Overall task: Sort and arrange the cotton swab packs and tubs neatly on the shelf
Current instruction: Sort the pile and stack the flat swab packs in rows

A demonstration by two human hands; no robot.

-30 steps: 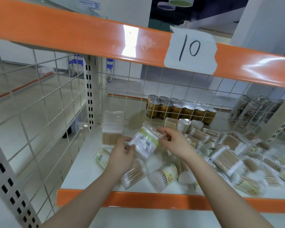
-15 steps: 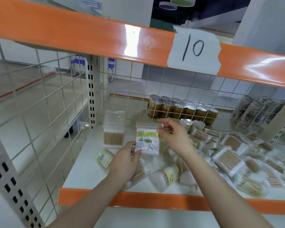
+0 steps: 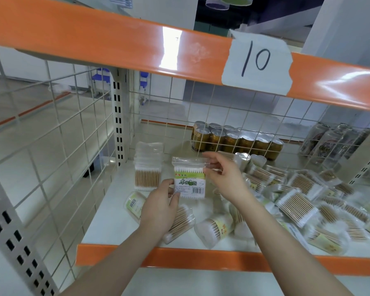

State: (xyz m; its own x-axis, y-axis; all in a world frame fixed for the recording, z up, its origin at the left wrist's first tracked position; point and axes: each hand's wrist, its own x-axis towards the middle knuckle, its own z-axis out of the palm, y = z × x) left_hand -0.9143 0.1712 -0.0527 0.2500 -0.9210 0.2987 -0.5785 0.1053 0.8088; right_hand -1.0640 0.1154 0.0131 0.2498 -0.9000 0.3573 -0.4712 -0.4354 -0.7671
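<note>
Handwritten "10" on a paper label point(image 3: 257, 64) taped to the orange beam point(image 3: 107, 42) overhead. Green-and-white printed swab pack point(image 3: 189, 181), barcode at its lower right, characters too small to read, held upright above the shelf point(image 3: 115, 214). Left hand point(image 3: 159, 207) pinching the pack's lower left corner; right hand point(image 3: 223, 174) pinching its upper right edge. Left of the pack, a standing stack of packs point(image 3: 147, 167); right of it, a loose heap of packs and tubs point(image 3: 297, 197).

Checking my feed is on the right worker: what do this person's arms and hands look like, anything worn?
Both forearms are bare to the bottom of the frame, no sleeves in view. The left hand and right hand wear no gloves, and no rings, watch or wristband are visible.
</note>
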